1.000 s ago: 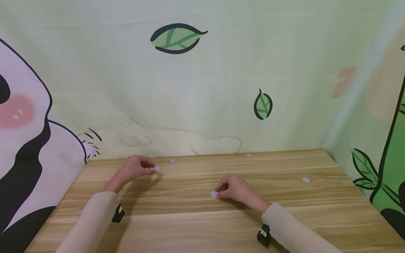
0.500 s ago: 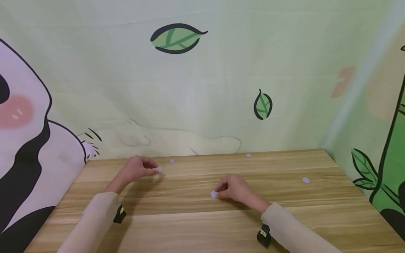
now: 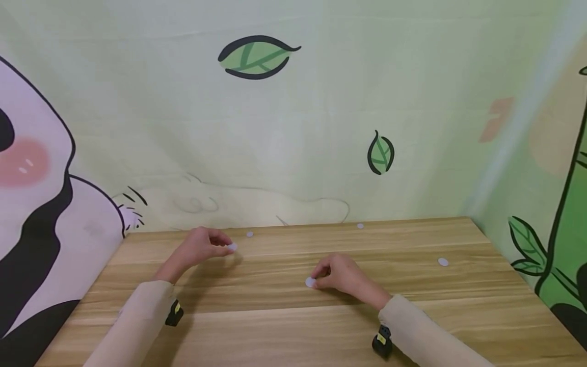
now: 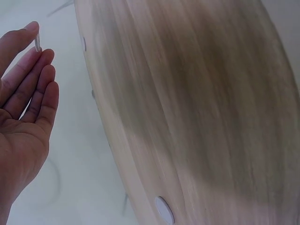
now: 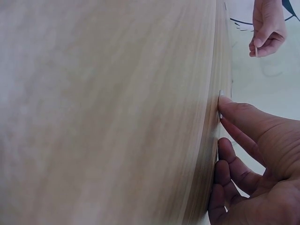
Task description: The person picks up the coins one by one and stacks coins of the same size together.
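My left hand (image 3: 199, 246) pinches a small white disc (image 3: 232, 246) between thumb and fingertips. The left wrist view shows this disc (image 4: 38, 42) edge-on, raised off the table, with the other fingers loosely bent. Lower and nearer the middle, my right hand (image 3: 341, 275) has thumb and index finger on another white disc (image 3: 310, 282), right at the table surface. Only a thin edge of that disc (image 5: 221, 105) shows in the right wrist view, and the remaining fingers rest close to the wood.
Three more white discs lie apart on the wooden table (image 3: 275, 331): one disc (image 3: 249, 234) just beyond my left hand, a second disc (image 3: 360, 226) at the back edge, a third disc (image 3: 443, 262) at the right. A printed cloth (image 3: 298, 127) hangs behind the table.
My left hand has drifted slightly to the right and a little lower with its disc. The right hand and its disc have stayed in place.
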The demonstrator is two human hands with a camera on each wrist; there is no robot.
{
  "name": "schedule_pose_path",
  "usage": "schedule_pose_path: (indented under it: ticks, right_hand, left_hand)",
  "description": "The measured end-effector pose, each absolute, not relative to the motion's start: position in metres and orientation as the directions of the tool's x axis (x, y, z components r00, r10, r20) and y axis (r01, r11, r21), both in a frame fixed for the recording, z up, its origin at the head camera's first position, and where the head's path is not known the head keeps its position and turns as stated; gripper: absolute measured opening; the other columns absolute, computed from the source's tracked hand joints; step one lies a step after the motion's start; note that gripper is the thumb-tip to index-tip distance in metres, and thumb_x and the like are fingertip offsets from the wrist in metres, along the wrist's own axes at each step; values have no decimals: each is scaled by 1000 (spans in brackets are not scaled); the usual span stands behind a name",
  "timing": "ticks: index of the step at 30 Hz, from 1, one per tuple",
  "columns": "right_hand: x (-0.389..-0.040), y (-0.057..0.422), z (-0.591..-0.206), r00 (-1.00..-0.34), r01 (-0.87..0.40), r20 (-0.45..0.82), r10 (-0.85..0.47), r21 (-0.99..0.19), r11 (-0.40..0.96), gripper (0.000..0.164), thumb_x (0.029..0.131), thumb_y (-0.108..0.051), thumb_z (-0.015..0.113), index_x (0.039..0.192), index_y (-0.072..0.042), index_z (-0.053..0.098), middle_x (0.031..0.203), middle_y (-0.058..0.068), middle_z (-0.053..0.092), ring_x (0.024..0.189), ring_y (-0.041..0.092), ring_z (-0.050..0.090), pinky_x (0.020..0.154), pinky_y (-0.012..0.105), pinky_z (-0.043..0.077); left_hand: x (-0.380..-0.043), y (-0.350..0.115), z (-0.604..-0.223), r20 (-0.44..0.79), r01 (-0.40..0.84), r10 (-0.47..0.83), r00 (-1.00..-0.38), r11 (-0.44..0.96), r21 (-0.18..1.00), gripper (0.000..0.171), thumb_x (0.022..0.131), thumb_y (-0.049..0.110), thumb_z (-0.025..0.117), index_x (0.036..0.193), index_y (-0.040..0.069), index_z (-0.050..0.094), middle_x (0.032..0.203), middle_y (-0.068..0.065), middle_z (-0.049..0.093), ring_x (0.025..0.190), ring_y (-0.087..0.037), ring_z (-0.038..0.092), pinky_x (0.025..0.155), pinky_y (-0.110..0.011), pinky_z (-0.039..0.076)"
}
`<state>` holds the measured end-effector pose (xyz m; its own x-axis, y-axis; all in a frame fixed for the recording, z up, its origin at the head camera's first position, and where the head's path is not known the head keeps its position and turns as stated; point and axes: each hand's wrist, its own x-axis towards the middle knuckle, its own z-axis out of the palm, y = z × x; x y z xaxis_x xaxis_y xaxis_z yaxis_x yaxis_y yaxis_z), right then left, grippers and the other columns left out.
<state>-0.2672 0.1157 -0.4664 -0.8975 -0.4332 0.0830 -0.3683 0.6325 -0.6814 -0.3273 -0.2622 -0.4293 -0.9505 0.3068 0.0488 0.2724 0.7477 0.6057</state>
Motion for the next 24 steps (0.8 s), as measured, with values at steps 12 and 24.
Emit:
schedule_pose_path:
  ticks: [12,24]
  right_hand:
    - [-269,115,-469,-900,-362,84,-428,-690,627,10,81,-17,87,87,-14,80,83,-9,73,78,6,58,71,26,48]
    - [-270,117,-468,-895,-378,93,-437,-679,629,10,82,-18,87,87,-14,80,84,-7,72,77,8,56,71,27,47]
  left_hand:
    - [-325,-251,-426,58,302,336,-940,742,598,22,87,33,82,97,13,78,95,1,75,91,-18,65,80,-36,53]
    - [-323,-236,-425,64,323,368,-928,704,633,20,86,32,83,97,15,78,95,3,74,92,-18,65,78,-34,53]
